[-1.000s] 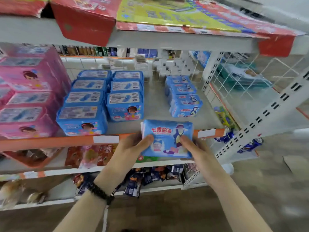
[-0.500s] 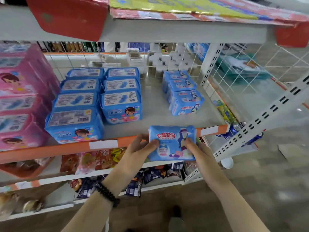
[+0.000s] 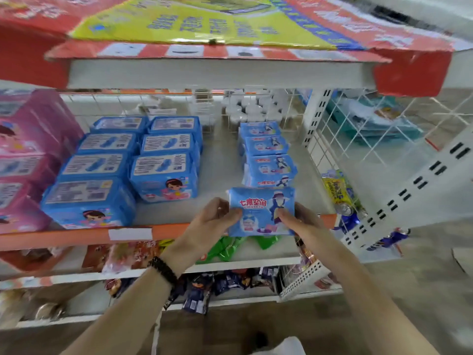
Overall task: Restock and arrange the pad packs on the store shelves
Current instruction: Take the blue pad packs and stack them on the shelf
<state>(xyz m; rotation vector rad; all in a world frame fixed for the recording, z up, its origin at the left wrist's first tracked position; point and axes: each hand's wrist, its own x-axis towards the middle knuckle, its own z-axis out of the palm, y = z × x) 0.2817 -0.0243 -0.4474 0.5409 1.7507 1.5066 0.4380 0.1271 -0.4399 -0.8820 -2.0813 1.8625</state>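
A grey metal shelf [image 3: 220,172] with an orange front edge [image 3: 76,237] stands in a store aisle, backed by white wire mesh [image 3: 332,139]. On it, pink packs [image 3: 28,160] fill the left end, two rows of large blue packs [image 3: 128,162] sit beside them, and a single row of small blue packs [image 3: 268,155] runs front to back on the right. Bare shelf lies between the two blue groups. The left hand [image 3: 210,221] and right hand [image 3: 302,224] each pinch a side of one small blue pad pack [image 3: 261,211] (upright, print facing the camera), held at the front edge just before that right-hand row. Snack bags [image 3: 128,254] crowd the lower shelves.
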